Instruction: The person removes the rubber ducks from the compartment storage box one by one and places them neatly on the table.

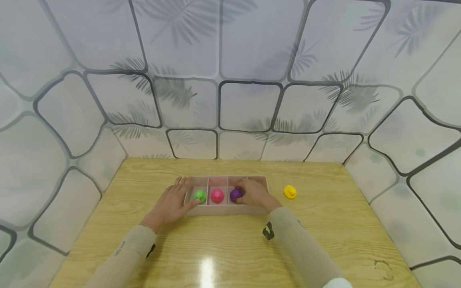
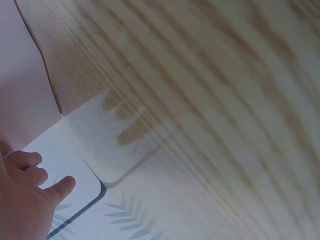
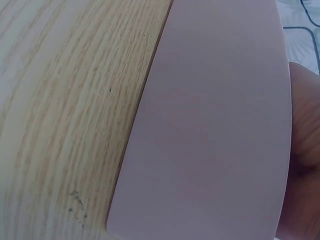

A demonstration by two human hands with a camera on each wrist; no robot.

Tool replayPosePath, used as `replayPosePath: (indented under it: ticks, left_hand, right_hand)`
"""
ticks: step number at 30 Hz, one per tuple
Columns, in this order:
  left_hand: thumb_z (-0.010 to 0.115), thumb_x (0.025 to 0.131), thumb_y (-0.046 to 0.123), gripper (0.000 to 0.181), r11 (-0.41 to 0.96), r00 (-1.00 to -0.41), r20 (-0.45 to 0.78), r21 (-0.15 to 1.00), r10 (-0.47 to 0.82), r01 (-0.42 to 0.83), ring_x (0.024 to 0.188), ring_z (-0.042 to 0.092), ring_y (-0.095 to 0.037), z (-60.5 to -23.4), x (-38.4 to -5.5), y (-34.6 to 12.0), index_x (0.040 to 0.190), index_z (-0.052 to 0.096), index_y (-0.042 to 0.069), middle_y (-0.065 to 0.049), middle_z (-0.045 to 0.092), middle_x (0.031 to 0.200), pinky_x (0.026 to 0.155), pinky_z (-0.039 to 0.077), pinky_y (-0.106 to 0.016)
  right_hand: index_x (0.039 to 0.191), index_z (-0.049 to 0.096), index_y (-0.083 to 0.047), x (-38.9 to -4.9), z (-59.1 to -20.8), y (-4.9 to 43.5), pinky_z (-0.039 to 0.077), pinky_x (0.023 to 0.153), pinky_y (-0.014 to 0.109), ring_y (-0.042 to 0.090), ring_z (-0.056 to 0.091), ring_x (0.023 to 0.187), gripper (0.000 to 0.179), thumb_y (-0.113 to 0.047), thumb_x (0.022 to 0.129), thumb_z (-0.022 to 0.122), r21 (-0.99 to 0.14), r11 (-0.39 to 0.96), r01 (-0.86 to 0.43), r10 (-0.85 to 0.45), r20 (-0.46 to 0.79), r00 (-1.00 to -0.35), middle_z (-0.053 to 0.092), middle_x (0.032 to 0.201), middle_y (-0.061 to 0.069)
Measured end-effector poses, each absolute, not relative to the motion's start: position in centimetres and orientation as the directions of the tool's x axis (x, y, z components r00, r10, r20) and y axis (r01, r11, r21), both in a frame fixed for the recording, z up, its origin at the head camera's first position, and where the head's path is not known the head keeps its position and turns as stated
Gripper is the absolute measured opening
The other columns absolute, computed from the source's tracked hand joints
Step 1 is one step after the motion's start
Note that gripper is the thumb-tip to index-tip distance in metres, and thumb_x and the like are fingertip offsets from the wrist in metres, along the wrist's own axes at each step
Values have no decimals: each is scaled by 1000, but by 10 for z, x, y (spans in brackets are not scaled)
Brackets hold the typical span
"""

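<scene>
A pale pink divided box [image 1: 227, 210] lies on the table. In its leftmost compartment sits a green rubber duck [image 1: 199, 195], and beside that, in the neighbouring one, a pink rubber duck [image 1: 217, 195]. My right hand [image 1: 253, 194] reaches over the box and pinches a purple rubber duck [image 1: 235, 195] in the compartment to the right of the pink one. My left hand [image 1: 174, 203] rests at the box's left end, fingers extended and thumb over the front edge near the green duck. In the right wrist view the box's front wall [image 3: 205, 125] hides most of the right hand [image 3: 305, 150].
To the right of the box a yellow rubber duck [image 1: 289, 192] stands on the wooden table [image 1: 223, 244]. Pale panels [image 1: 248, 108] with dark outlines and leaf prints rise behind the table and on both sides.
</scene>
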State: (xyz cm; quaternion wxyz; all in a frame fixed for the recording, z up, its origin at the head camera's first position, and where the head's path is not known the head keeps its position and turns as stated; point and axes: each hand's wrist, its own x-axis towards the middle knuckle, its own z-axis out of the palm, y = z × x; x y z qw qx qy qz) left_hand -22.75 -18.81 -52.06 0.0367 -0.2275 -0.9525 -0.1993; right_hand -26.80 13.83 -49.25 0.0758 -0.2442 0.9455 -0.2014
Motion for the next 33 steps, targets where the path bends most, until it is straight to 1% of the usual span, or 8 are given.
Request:
replayPosePath:
  ticks: [7,10,13,16,20,22,28,33]
  left_hand:
    - [51,105,61,90,820,-894,155,359,420,447,160,24,-48,-522,-228,-187,167,23,2,-26,30,170,122,32,-70]
    - [51,105,61,90,821,-897,149,362,416,441,160,23,-47,-521,-228,-187,168,22,4,-26,29,170,122,31,-70]
    - [51,105,61,90,822,-897,149,359,416,441,160,23,-48,-520,-227,-187,168,22,4,-26,29,170,122,31,-71]
    - [50,105,61,90,822,-896,154,358,417,444,160,23,-48,-520,-227,-187,168,22,4,-27,29,170,122,31,-71]
    - [50,105,61,89,820,-895,155,361,418,445,160,22,-47,-520,-227,-187,168,22,5,-27,28,170,122,30,-71]
    - [49,105,61,89,820,-895,155,360,418,446,160,22,-48,-520,-227,-187,169,21,5,-26,28,171,123,30,-71]
    - [49,106,61,88,820,-894,158,357,419,447,159,23,-48,-521,-227,-188,169,21,6,-26,28,171,123,29,-71]
    - [49,106,61,88,820,-893,158,353,422,450,159,23,-49,-522,-227,-188,169,21,6,-25,28,171,122,30,-71]
  right_hand:
    - [128,72,-2,-269,-492,143,53,109,48,32,67,121,47,-19,86,84,-451,773,-447,-517,-37,-855,71,134,16]
    - [130,72,-4,-269,-489,146,58,98,43,25,70,107,48,-18,85,83,-487,749,-449,-526,-26,-850,74,128,13]
    - [135,71,-8,-270,-484,150,59,88,36,17,66,95,51,-18,86,82,-542,721,-431,-528,-27,-849,76,120,8]
    - [137,70,-12,-271,-479,155,57,85,34,16,63,91,52,-19,87,82,-596,694,-403,-524,-34,-851,76,113,3]
    - [131,72,-14,-272,-471,160,55,87,34,20,64,95,44,-20,88,81,-634,671,-384,-524,-39,-851,75,109,1]
    - [128,72,-13,-272,-466,162,56,88,35,21,67,97,42,-20,88,81,-627,673,-391,-521,-27,-853,76,109,2]
    - [126,70,-13,-268,-449,170,59,96,43,24,72,106,39,-19,87,77,-636,672,-380,-500,-11,-866,78,116,9]
    - [125,70,-13,-270,-447,183,59,99,44,26,73,109,39,-19,87,78,-678,641,-360,-486,6,-874,77,120,13]
